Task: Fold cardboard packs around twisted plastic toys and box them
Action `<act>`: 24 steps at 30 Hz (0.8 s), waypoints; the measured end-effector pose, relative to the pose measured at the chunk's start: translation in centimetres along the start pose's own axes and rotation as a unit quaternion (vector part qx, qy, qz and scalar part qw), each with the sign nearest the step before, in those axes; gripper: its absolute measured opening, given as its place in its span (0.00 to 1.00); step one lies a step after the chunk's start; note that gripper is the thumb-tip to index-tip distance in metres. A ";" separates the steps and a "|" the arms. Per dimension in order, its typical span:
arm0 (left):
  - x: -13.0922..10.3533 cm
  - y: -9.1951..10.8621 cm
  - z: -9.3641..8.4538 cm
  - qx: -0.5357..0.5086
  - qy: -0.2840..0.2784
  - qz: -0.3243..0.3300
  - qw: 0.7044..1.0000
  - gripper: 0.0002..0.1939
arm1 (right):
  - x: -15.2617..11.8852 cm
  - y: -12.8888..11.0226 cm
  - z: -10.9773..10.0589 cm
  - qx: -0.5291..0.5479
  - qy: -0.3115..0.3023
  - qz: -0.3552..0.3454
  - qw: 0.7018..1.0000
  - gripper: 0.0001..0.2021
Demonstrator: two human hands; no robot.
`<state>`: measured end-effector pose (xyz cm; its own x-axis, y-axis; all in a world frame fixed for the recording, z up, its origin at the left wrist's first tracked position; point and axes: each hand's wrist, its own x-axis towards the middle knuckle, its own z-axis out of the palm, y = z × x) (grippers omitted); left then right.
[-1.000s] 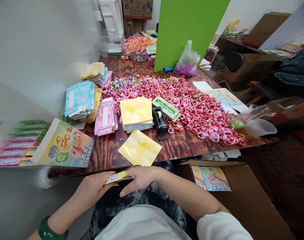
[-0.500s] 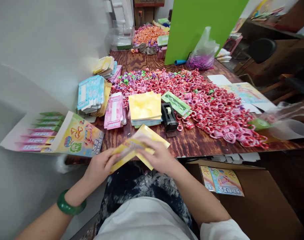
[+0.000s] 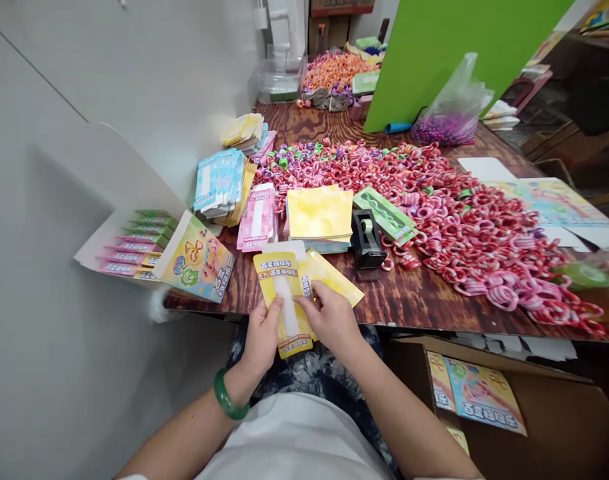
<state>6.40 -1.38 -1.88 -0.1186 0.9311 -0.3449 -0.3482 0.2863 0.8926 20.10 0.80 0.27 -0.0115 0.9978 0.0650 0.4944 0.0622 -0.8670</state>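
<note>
A yellow flat card box (image 3: pixel 283 267) with a pale window strip stands nearly upright between my hands at the table's front edge. My left hand (image 3: pixel 264 331) grips its left side, thumb on the front. On its right side, my right hand (image 3: pixel 333 316) pinches it with thumb and fingers. Behind the right hand a yellow card sheet (image 3: pixel 337 277) lies on the table. Just beyond are a stack of yellow cards (image 3: pixel 320 212), a black tape dispenser (image 3: pixel 368 240) and a green box (image 3: pixel 387 215) with a twisted strand in its window.
Red and pink striped rings (image 3: pixel 434 220) lie heaped across the table (image 3: pixel 314 123). Pink card boxes (image 3: pixel 258 217) and blue card boxes (image 3: pixel 219 180) are stacked at left. An open display box (image 3: pixel 199 260) holds several small boxes. A cardboard carton (image 3: pixel 559 413) sits below at right.
The yellow card box has turned from a slanted, blurred position to nearly upright, front facing me. My left hand has moved along its left edge. The whole view has shifted, scene moving rightward.
</note>
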 end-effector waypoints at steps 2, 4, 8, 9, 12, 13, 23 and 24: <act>0.2 -0.4 -0.4 0.014 -0.024 -0.007 1.000 0.26 | 0.1 0.5 -0.5 -0.003 -0.024 0.012 1.000 0.11; 0.7 0.1 -1.4 0.068 -0.081 0.021 0.994 0.24 | 0.1 1.2 -1.1 0.055 -0.092 0.025 0.994 0.11; 1.9 2.6 -3.9 0.204 -0.164 0.171 0.950 0.31 | -0.4 2.4 -1.6 0.208 -0.221 0.055 0.951 0.15; 2.1 3.3 -4.3 0.229 -0.179 0.197 0.937 0.34 | -0.7 2.5 -1.6 0.237 -0.234 0.068 0.940 0.16; 2.0 4.8 -4.7 0.283 -0.234 0.212 0.906 0.31 | -1.2 2.2 -2.1 0.286 -0.245 0.078 0.923 0.19; 1.8 5.2 -4.7 0.300 -0.251 0.208 0.896 0.30 | -1.1 2.0 -2.6 0.290 -0.234 0.076 0.925 0.20; 0.8 7.6 -3.8 0.463 -0.369 0.348 0.727 0.23 | 1.6 -1.1 -7.6 0.298 -0.207 0.154 0.919 0.23; 0.7 7.7 -3.8 0.467 -0.369 0.367 0.715 0.23 | 1.7 -1.2 -7.6 0.295 -0.228 0.161 0.914 0.24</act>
<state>0.15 0.64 3.61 0.6918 0.6756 0.2549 0.3699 -0.6347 0.6784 26.10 2.26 5.23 -0.3749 0.8637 -0.3370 -0.0176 -0.3700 -0.9289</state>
